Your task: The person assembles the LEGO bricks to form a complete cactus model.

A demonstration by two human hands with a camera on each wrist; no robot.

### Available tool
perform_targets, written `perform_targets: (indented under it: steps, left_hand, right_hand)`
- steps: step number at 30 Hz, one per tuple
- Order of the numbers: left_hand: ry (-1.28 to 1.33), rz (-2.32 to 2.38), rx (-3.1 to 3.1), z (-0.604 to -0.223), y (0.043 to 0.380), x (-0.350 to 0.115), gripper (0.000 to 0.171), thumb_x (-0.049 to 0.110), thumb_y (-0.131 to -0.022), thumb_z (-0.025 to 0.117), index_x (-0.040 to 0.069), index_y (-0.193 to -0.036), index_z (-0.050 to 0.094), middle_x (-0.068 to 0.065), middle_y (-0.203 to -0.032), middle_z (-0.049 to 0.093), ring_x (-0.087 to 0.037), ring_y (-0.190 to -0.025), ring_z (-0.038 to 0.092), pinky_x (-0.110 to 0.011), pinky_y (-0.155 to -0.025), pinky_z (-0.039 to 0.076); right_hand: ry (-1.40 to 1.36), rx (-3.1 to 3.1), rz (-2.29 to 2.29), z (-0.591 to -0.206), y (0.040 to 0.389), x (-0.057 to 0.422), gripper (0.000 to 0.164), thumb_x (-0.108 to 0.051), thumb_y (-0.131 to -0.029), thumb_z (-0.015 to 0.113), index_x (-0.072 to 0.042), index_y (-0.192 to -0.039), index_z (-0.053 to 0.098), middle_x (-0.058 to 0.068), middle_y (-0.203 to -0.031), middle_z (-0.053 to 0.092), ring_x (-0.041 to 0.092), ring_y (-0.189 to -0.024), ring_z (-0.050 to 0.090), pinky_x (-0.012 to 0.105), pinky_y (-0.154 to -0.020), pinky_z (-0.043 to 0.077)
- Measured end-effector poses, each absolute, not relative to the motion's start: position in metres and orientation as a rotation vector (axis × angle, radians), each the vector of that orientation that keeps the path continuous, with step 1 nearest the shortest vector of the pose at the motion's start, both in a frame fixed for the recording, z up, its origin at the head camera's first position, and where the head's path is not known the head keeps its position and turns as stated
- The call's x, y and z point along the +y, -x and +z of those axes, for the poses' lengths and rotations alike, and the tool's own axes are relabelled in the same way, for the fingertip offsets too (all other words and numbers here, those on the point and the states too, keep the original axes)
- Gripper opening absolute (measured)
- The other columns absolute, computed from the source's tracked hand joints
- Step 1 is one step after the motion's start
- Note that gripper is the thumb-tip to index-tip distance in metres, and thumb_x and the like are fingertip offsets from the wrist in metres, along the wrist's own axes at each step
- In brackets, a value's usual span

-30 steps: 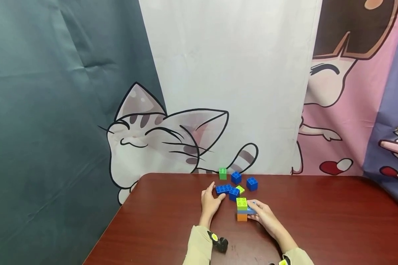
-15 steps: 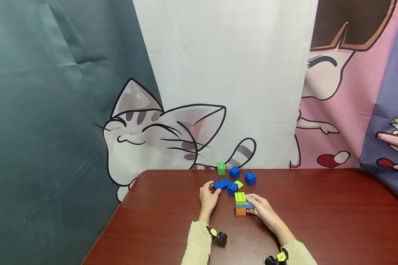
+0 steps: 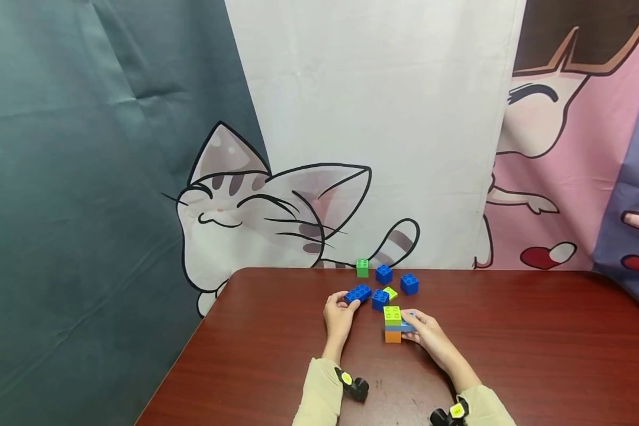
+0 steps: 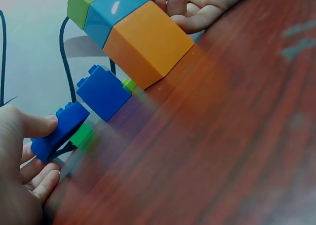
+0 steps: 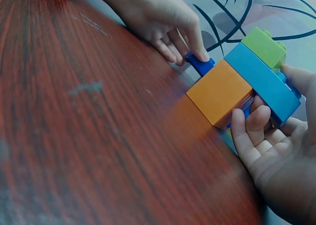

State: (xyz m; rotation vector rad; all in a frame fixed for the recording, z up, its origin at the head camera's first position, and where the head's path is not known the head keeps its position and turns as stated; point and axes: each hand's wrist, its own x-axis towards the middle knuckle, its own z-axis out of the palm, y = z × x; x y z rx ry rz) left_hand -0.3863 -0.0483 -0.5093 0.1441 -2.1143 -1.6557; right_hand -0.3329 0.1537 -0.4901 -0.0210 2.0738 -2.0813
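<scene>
The left grip pinched a long blue block; the right grip pinched a stack by its light-blue block.

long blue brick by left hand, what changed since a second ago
The left hand has closed its fingers on the long blue brick, turning it and drawing it leftward from the small blue brick beside it. The right hand still holds the stack in place; no other brick moved.
</scene>
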Motion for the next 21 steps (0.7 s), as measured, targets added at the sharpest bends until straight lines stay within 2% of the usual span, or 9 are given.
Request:
perform_targets:
  steps: [4, 10, 16, 21]
  left_hand:
    - [-0.166, -1.741, -2.068, -0.509, 0.38, -0.052, 0.031, 0.009, -0.077, 0.08, -0.002, -0.104, 0.068, -0.015, -0.091, 0.065, -0.008, -0.069, 0.054, -0.018, -0.062, 0.045]
    - [-0.154, -1.868, -2.01, -0.509, 0.37, -0.055, 0.031, 0.008, -0.079, 0.078, -0.005, -0.105, 0.066, -0.02, -0.097, 0.068, -0.011, -0.073, 0.06, -0.019, -0.066, 0.049]
    - [-0.114, -2.036, -1.862, -0.506, 0.364, -0.051, 0.033, 0.004, -0.08, 0.076, -0.01, -0.106, 0.063, -0.024, -0.097, 0.067, -0.011, -0.073, 0.057, -0.018, -0.067, 0.049]
    - [-0.051, -2.181, -1.686, -0.504, 0.363, -0.05, 0.033, -0.002, -0.083, 0.07, -0.014, -0.11, 0.056, -0.029, -0.098, 0.066, -0.013, -0.071, 0.064, -0.023, -0.069, 0.056]
  right_hand:
    - [0.018, 2.071, -2.078, -0.492, 0.332, 0.151, 0.055, -0.036, -0.102, 0.048, 0.007, -0.136, 0.042, 0.002, -0.1, 0.063, 0.009, -0.086, 0.059, 0.02, -0.078, 0.054]
    - [0.018, 2.07, -2.078, -0.492, 0.33, 0.148, 0.054, -0.035, -0.102, 0.048, 0.007, -0.135, 0.042, 0.002, -0.101, 0.062, 0.008, -0.085, 0.059, 0.02, -0.078, 0.054]
    - [0.033, 2.085, -2.066, -0.49, 0.333, 0.153, 0.054, -0.034, -0.103, 0.046, 0.007, -0.137, 0.041, 0.002, -0.102, 0.062, 0.008, -0.087, 0.06, 0.02, -0.078, 0.054]
    - [0.047, 2.075, -2.057, -0.491, 0.334, 0.155, 0.055, -0.035, -0.103, 0.046, 0.007, -0.137, 0.04, 0.001, -0.099, 0.062, 0.007, -0.085, 0.06, 0.02, -0.078, 0.055]
